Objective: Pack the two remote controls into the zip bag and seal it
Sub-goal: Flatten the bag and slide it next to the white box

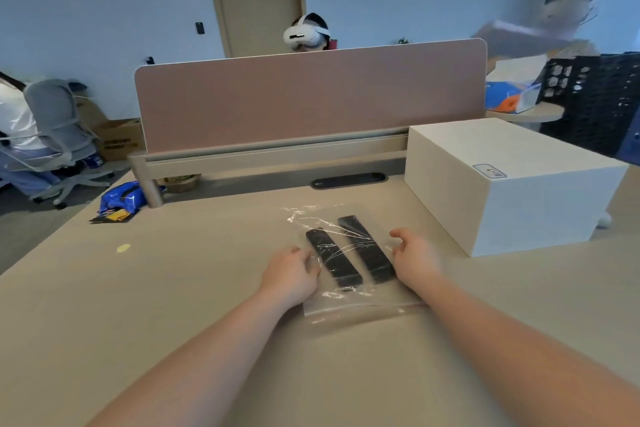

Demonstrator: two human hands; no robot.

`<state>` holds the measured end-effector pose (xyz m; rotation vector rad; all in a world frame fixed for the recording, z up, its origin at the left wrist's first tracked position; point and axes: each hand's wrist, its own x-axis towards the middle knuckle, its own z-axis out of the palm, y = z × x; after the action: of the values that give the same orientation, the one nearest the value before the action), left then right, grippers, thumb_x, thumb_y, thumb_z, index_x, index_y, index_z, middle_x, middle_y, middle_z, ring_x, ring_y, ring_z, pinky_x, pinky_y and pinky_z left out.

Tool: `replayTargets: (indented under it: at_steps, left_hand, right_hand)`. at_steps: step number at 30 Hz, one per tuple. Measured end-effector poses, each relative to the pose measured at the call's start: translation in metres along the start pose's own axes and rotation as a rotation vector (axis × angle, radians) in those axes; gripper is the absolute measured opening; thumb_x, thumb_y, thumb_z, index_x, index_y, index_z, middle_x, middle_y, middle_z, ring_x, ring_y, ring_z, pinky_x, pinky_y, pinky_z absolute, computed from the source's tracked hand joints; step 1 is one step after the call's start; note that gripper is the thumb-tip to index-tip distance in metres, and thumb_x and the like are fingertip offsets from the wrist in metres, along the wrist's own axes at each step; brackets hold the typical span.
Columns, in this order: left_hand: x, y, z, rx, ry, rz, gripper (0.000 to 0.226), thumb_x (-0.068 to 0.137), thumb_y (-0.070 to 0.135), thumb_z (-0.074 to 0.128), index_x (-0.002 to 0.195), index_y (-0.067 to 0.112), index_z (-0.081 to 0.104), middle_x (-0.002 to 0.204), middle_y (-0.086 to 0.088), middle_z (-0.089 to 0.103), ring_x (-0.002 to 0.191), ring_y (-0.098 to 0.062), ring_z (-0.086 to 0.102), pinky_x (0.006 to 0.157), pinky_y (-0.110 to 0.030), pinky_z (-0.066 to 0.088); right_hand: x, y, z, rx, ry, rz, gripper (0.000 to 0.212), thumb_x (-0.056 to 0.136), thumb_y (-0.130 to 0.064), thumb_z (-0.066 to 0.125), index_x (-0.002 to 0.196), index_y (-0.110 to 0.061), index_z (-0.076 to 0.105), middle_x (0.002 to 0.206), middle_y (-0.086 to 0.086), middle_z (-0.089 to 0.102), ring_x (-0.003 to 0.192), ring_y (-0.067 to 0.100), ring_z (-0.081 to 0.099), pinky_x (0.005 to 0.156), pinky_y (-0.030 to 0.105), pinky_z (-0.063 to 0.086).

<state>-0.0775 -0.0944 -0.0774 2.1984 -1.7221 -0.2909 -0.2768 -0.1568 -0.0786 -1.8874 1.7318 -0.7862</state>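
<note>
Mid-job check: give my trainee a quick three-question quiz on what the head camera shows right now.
1. True or false: both remote controls lie inside the zip bag.
2. What stands on the desk just right of the bag?
A. white box
B. laptop
C. mug
3. Where does each hand rest relative to the bag?

Key
1. True: the left remote and the right remote lie side by side under the clear plastic.
2. A, the white box.
3. Left hand at its left edge, right hand at its right edge.
</note>
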Motion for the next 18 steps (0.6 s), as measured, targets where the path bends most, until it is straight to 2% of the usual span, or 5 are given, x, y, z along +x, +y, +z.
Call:
replayTargets:
  at_steps: [6,11,18]
  left_hand:
    - [0.048,0.031,0.019,0.038,-0.008,0.052,0.039,0.096,0.034,0.039,0.124,0.013,0.055,0.139,-0.005,0.048,0.123,-0.035,0.042,0.105,-0.041,0.039]
    - [0.080,0.053,0.025,0.010,-0.002,0.075,0.027,0.093,0.028,0.044,0.111,0.011,0.054,0.123,-0.007,0.058,0.117,-0.032,0.045,0.094,-0.042,0.045]
    - [0.109,0.065,0.032,0.002,0.008,0.085,0.023,0.092,0.023,0.044,0.108,0.008,0.052,0.118,-0.009,0.059,0.115,-0.031,0.046,0.089,-0.041,0.045]
  right_hand:
    - [0.036,0.019,-0.013,-0.048,0.117,0.027,0.041,0.089,-0.002,0.044,0.126,-0.014,0.055,0.123,0.013,0.063,0.112,0.032,0.057,0.092,0.035,0.047]
    - [0.063,0.025,-0.024,-0.092,0.206,0.029,0.042,0.090,0.000,0.042,0.128,-0.013,0.055,0.121,0.015,0.063,0.111,0.033,0.057,0.092,0.036,0.047]
    - [0.085,0.016,-0.018,-0.243,0.280,0.027,0.035,0.082,0.007,0.047,0.113,-0.005,0.060,0.107,0.016,0.063,0.103,0.035,0.056,0.084,0.038,0.051]
